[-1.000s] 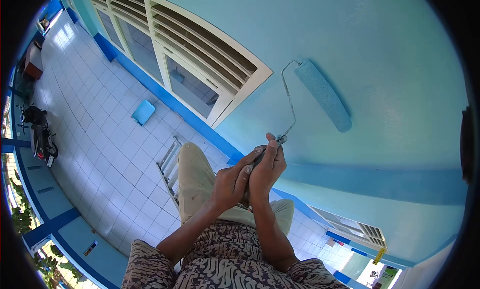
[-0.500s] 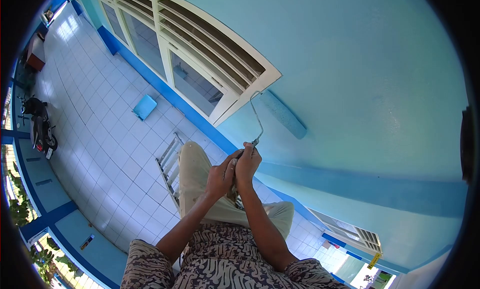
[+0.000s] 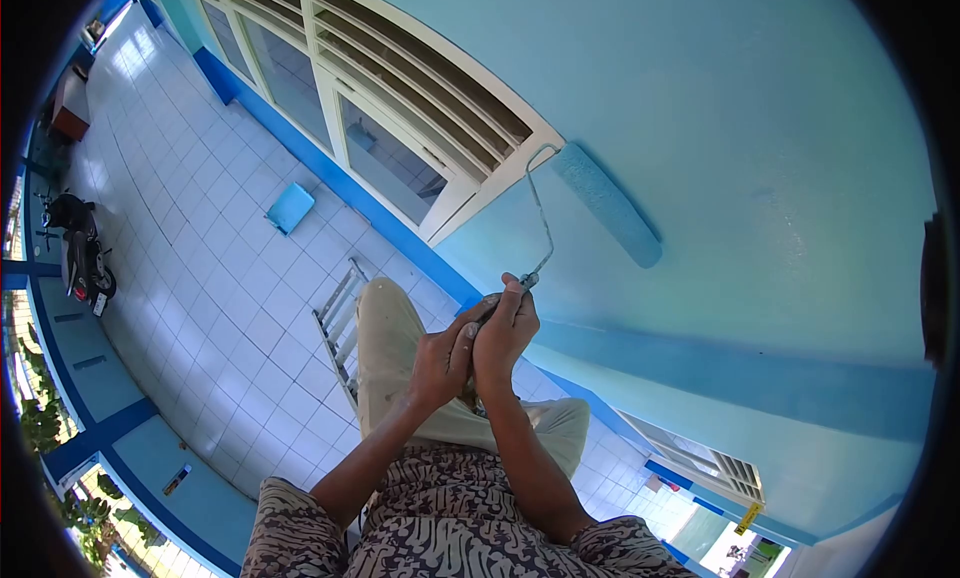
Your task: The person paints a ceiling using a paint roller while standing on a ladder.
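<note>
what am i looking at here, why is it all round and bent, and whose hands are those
The picture comes from a camera worn on a person's head, looking down past their chest; its wide lens bends everything round. The two hands are that person's own. The left hand and right hand are clasped together round the handle of a paint roller, whose sleeve lies against the light blue wall. Beside it is a cream window frame. Far below is a white tiled floor with a ladder, a blue tray and a parked motorbike.
</note>
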`<state>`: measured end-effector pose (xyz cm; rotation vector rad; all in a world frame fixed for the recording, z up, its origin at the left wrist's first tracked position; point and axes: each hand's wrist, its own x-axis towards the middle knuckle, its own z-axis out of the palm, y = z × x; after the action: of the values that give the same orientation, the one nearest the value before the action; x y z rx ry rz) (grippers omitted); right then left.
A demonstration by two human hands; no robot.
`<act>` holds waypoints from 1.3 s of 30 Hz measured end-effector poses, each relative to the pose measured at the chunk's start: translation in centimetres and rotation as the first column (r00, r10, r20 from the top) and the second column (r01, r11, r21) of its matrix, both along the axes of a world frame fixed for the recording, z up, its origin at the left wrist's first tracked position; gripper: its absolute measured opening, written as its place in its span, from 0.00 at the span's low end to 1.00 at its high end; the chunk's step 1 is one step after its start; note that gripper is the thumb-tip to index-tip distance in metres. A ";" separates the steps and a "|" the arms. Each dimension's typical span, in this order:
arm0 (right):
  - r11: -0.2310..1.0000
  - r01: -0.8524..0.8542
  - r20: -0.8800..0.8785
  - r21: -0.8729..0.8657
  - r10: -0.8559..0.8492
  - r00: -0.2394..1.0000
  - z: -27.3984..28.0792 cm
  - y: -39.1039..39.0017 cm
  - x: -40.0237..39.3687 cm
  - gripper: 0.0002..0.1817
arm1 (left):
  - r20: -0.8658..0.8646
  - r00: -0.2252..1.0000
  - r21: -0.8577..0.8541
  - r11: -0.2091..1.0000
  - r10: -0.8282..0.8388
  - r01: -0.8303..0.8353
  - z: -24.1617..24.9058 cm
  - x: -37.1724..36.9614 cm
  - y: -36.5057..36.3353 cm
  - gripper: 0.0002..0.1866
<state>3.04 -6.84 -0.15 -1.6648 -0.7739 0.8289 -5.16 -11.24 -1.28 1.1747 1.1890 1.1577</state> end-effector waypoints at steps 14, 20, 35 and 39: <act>1.000 0.004 -0.062 -0.024 -0.006 0.998 -3.8 1.1 0.6 0.21 | -0.066 0.998 0.023 1.000 0.013 -0.012 -0.5 -0.4 0.9 0.20; 1.000 -0.006 -0.018 -0.003 0.006 1.000 -1.2 0.6 0.0 0.23 | -0.022 0.999 0.025 0.998 0.049 -0.049 -0.2 -0.2 0.3 0.19; 0.996 0.011 -0.068 -0.090 -0.017 0.998 -6.3 2.0 0.7 0.22 | -0.078 0.995 0.013 0.998 0.062 -0.061 -2.3 -0.1 1.8 0.19; 0.999 -0.007 -0.113 -0.044 0.002 0.994 -2.6 1.3 0.3 0.22 | -0.079 0.996 -0.004 0.999 0.042 -0.042 0.3 -0.7 1.3 0.19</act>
<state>3.34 -5.58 -2.75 -1.6401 -0.6853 0.9412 -5.81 -9.98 -0.97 1.2056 1.2810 1.1480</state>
